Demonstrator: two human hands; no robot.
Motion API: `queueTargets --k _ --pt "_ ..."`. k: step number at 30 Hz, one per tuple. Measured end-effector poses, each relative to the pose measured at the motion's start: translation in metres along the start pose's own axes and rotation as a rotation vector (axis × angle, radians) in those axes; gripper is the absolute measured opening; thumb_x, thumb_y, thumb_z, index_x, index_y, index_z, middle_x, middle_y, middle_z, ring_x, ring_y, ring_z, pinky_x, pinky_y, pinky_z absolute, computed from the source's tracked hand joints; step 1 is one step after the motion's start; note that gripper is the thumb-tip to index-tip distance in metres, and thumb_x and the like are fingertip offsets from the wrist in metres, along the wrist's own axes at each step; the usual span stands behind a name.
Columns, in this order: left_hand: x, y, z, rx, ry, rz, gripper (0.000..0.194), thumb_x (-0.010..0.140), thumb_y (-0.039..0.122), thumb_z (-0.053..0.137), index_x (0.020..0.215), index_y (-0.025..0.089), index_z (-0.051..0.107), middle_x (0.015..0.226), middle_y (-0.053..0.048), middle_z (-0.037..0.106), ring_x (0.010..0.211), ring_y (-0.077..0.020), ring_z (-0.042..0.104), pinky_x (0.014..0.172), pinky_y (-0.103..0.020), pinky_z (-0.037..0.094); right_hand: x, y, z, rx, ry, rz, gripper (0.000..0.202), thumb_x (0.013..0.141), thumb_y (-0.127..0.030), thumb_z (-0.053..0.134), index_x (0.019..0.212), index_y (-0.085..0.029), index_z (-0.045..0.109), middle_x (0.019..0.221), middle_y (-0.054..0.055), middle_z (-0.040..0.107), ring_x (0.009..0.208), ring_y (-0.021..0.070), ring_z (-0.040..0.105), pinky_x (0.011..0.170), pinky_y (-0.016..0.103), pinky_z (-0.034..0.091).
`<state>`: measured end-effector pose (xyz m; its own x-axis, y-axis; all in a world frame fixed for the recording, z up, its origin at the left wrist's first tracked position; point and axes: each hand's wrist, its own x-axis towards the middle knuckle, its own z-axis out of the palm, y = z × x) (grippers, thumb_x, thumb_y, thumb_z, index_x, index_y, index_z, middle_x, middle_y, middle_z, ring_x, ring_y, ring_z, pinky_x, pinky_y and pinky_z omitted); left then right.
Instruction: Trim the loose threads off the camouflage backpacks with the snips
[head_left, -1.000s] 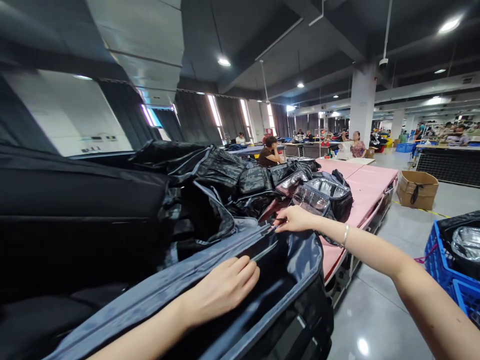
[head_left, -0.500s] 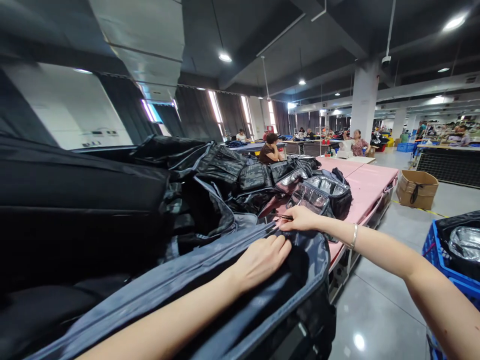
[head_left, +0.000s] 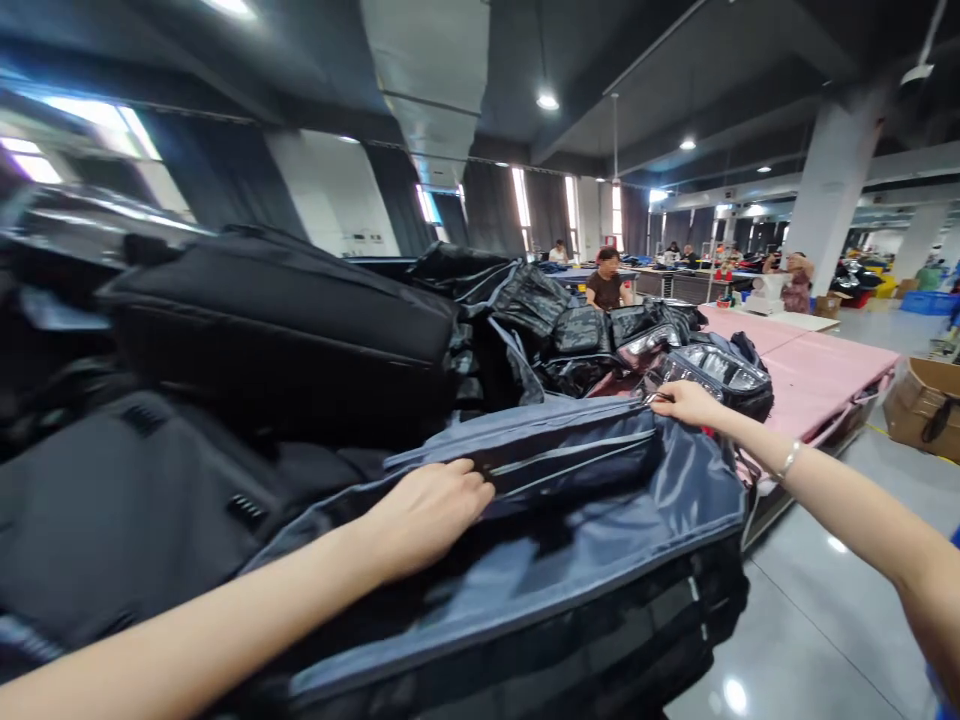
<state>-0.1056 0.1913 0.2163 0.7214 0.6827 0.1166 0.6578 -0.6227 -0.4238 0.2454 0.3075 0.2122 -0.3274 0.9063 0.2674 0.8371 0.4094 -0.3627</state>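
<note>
An open black bag [head_left: 600,600] with a grey-blue lining lies in front of me, its mouth spread wide. My left hand [head_left: 439,510] is closed on the bag's far edge, left of a zipped inner pocket [head_left: 577,455]. At the far right corner of the same edge, my right hand [head_left: 688,404] is closed on what look like small thread snips [head_left: 655,397]. Their tips are close to the lining; whether they touch it I cannot tell. The fingertips of my left hand are partly hidden by the fabric.
Black bags [head_left: 300,320] are heaped to the left. Camouflage bags [head_left: 581,330] and silver-lined bags [head_left: 720,372] lie beyond on a pink-topped table [head_left: 817,375]. A cardboard box [head_left: 926,405] stands on the floor at right. Other people sit farther back, one in a brown top [head_left: 609,285].
My view has turned left. My left hand has slid leftward along the bag's edge, away from my right hand, which stays at the far corner. More of the lining and inner pocket shows.
</note>
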Motion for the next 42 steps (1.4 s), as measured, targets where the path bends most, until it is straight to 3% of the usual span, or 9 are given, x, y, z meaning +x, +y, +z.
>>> queueTargets --k 3,6,11,14,18,24,31,36,42 --pt "-0.039 -0.017 -0.003 -0.084 -0.045 -0.102 0.025 0.078 0.009 0.043 0.091 0.019 0.062 0.075 -0.005 0.065 0.067 -0.0185 0.058 0.059 -0.027 0.044 0.006 0.018 -0.009 -0.061 0.011 0.019 0.019 0.078 -0.03 0.053 0.066 -0.017 0.061 0.062 -0.001 0.059 0.059 0.0127 0.052 0.054 0.021 0.032" --pt "-0.054 -0.027 -0.008 -0.209 -0.014 -0.119 0.035 0.081 0.014 0.041 0.111 0.022 0.057 0.098 -0.005 0.066 0.085 -0.0165 0.06 0.074 -0.026 0.046 0.006 0.03 -0.015 -0.119 0.018 0.037 0.019 0.079 -0.029 0.053 0.067 -0.017 0.062 0.065 0.001 0.062 0.062 0.0141 0.056 0.056 0.021 0.034" --pt "-0.041 -0.038 -0.013 -0.407 0.222 -0.428 0.031 0.08 0.04 0.045 0.095 0.019 0.063 0.099 -0.006 0.065 0.092 -0.0198 0.058 0.082 -0.029 0.045 -0.007 0.024 -0.016 -0.229 0.109 0.058 0.019 0.08 -0.029 0.051 0.083 -0.02 0.067 0.082 0.006 0.069 0.075 0.0195 0.062 0.063 0.025 0.04" --pt "-0.029 -0.042 -0.011 -0.614 0.144 -0.597 0.033 0.075 0.045 0.047 0.086 0.02 0.065 0.089 -0.003 0.068 0.082 -0.0187 0.06 0.076 -0.026 0.044 -0.012 0.001 -0.015 -0.212 0.158 -0.106 0.02 0.078 -0.024 0.055 0.092 -0.022 0.068 0.097 0.005 0.068 0.086 0.0195 0.062 0.071 0.027 0.044" --pt "-0.019 -0.049 -0.002 -0.753 0.057 -0.748 0.036 0.072 0.046 0.045 0.075 0.016 0.066 0.073 -0.003 0.068 0.074 -0.0203 0.06 0.066 -0.026 0.042 -0.005 -0.044 -0.005 -0.095 0.082 -0.298 0.021 0.075 -0.027 0.063 0.095 -0.023 0.068 0.098 0.003 0.069 0.089 0.0186 0.063 0.078 0.027 0.046" --pt "-0.021 -0.049 0.005 -0.818 0.116 -0.741 0.038 0.071 0.048 0.047 0.072 0.014 0.065 0.07 -0.004 0.066 0.069 -0.0189 0.058 0.063 -0.026 0.042 0.02 -0.093 0.02 -0.158 -0.048 -0.336 0.014 0.08 -0.02 0.055 0.086 -0.022 0.068 0.086 0.002 0.071 0.081 0.0172 0.064 0.068 0.023 0.044" --pt "-0.018 -0.038 0.001 -0.842 0.24 -0.666 0.035 0.072 0.044 0.053 0.087 0.017 0.069 0.088 -0.004 0.07 0.082 -0.0194 0.061 0.075 -0.027 0.044 0.041 -0.099 0.017 -0.211 -0.16 -0.311 0.01 0.079 -0.023 0.058 0.074 -0.019 0.065 0.079 0.003 0.07 0.073 0.0162 0.064 0.065 0.021 0.042" --pt "-0.007 -0.039 0.005 -0.814 0.276 -0.66 0.032 0.074 0.04 0.049 0.085 0.017 0.069 0.089 -0.004 0.07 0.083 -0.019 0.061 0.075 -0.026 0.042 0.023 -0.121 0.011 -0.304 -0.005 -0.342 0.024 0.08 -0.035 0.059 0.099 -0.019 0.06 0.097 0.007 0.066 0.087 0.0208 0.061 0.072 0.027 0.041" --pt "-0.003 -0.034 0.009 -0.862 0.221 -0.694 0.029 0.07 0.038 0.047 0.069 0.016 0.065 0.07 -0.003 0.066 0.07 -0.0188 0.058 0.065 -0.027 0.04 0.012 -0.152 0.027 -0.378 0.169 -0.719 0.02 0.091 -0.029 0.045 0.101 -0.017 0.057 0.097 0.008 0.063 0.086 0.0193 0.056 0.073 0.029 0.038"
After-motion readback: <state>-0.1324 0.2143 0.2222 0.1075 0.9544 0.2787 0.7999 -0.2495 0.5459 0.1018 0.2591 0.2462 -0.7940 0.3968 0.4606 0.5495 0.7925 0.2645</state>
